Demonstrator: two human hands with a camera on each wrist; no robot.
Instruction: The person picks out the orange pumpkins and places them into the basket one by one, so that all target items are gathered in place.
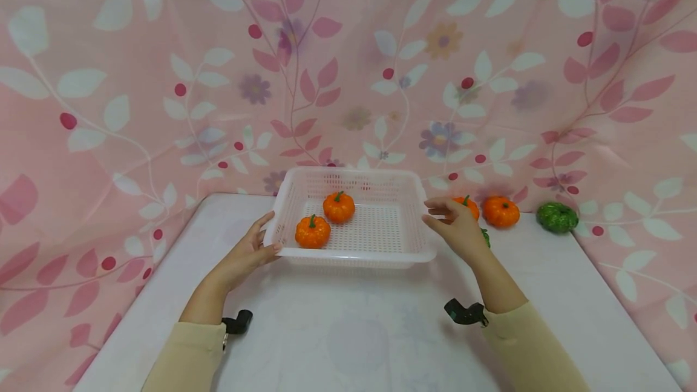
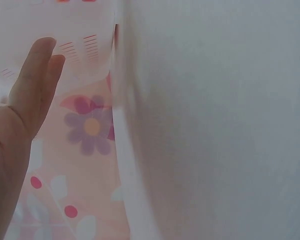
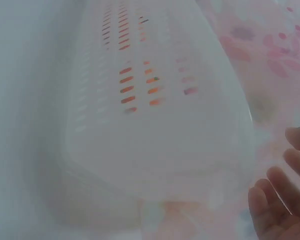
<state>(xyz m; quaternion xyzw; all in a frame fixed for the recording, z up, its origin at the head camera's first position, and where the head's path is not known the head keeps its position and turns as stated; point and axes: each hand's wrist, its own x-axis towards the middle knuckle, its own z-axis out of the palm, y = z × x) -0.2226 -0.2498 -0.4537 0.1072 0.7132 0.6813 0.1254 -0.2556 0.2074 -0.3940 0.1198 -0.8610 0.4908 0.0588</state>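
Observation:
A white slatted plastic basket (image 1: 376,230) is in the middle, with two small orange pumpkins inside its left half: a nearer pumpkin (image 1: 313,232) and a farther pumpkin (image 1: 339,207). My left hand (image 1: 245,257) holds the basket's left end, thumb over the near corner of the rim and fingers along the outside wall. In the left wrist view those fingers (image 2: 40,75) look fairly straight against the translucent side. At the right end, my right hand (image 1: 460,228) has its spread, slightly bent fingers beside the rim; whether they touch it I cannot tell.
Right of the basket, an orange pumpkin (image 1: 469,205) and a green one (image 1: 486,237) are partly hidden by my right hand. Another orange pumpkin (image 1: 501,212) and a green pumpkin (image 1: 557,217) stand farther right. A floral curtain (image 1: 348,77) hangs behind the white table (image 1: 337,331).

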